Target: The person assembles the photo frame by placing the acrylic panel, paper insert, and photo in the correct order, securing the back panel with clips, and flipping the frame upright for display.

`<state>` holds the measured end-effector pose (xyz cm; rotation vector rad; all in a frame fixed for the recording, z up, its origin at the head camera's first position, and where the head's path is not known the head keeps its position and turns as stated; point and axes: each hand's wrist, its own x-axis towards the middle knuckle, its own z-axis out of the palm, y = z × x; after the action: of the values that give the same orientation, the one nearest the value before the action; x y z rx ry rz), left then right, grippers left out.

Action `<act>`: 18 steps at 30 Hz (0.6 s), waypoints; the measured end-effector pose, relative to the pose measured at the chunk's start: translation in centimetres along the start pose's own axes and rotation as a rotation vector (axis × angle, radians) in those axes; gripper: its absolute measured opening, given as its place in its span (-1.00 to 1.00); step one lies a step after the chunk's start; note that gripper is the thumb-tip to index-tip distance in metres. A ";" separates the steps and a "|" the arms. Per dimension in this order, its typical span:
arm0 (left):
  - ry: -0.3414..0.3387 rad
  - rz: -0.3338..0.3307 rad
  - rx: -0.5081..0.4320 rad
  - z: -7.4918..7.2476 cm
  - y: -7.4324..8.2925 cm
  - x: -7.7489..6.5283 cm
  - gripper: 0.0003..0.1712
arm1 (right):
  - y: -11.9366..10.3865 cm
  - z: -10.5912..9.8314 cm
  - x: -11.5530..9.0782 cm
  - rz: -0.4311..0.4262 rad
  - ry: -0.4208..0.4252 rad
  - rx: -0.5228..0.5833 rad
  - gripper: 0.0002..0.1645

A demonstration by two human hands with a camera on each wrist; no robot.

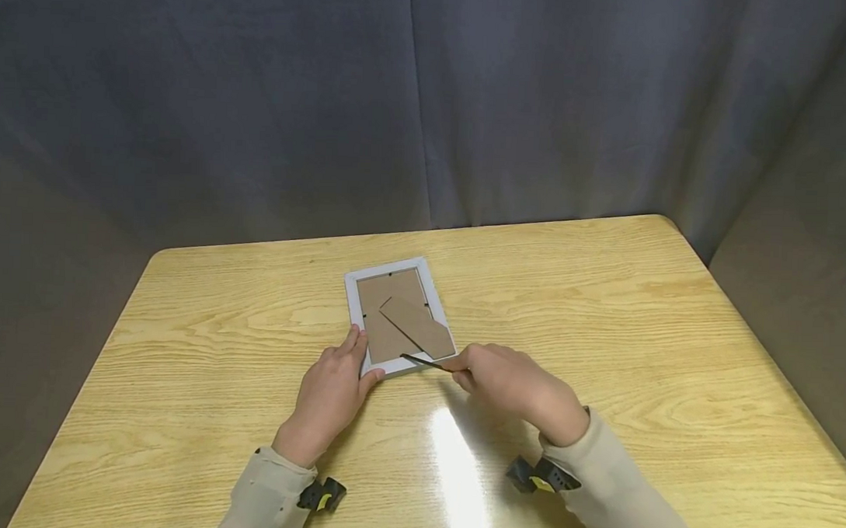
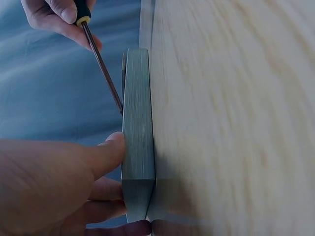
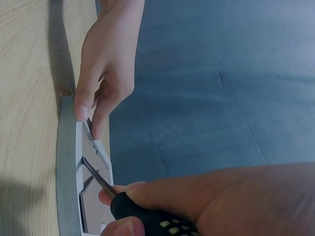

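A picture frame (image 1: 431,278) with a pale border lies back side up on the table, its brown backing board (image 1: 373,293) and folded stand flap (image 1: 421,326) showing. Small dark tabs sit along the inner border. My left hand (image 1: 331,389) grips the frame's near left corner, thumb on the near edge and fingers along the left side. In my right hand (image 1: 510,380) is a screwdriver (image 3: 142,214) with a dark, yellow-dotted handle. Its shaft slants down to the left, the tip right at the inner edge of the near border, beside the flap.
The wood-grain table (image 1: 603,301) extends around the frame on every side. Dark grey curtains (image 1: 295,120) hang behind the table and along its sides. A bright light reflection falls on the tabletop between the forearms.
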<state>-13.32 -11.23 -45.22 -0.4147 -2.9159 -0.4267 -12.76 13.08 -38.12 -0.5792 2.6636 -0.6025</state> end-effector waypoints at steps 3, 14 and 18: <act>-0.007 -0.003 0.003 0.0 0.0 0.0 -0.23 | 0.0 0.0 0.1 0.001 0.004 -0.012 -0.58; -0.043 -0.015 0.019 -0.3 -0.1 0.0 -0.22 | -0.3 0.1 -0.2 -0.018 0.028 -0.084 -0.50; -0.048 -0.012 0.017 -0.4 -0.2 0.1 -0.22 | -0.3 0.1 -0.3 -0.021 0.040 -0.109 -0.47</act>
<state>-13.38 -11.51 -44.85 -0.4104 -2.9680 -0.3980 -12.37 12.96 -38.00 -0.6328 2.7443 -0.4824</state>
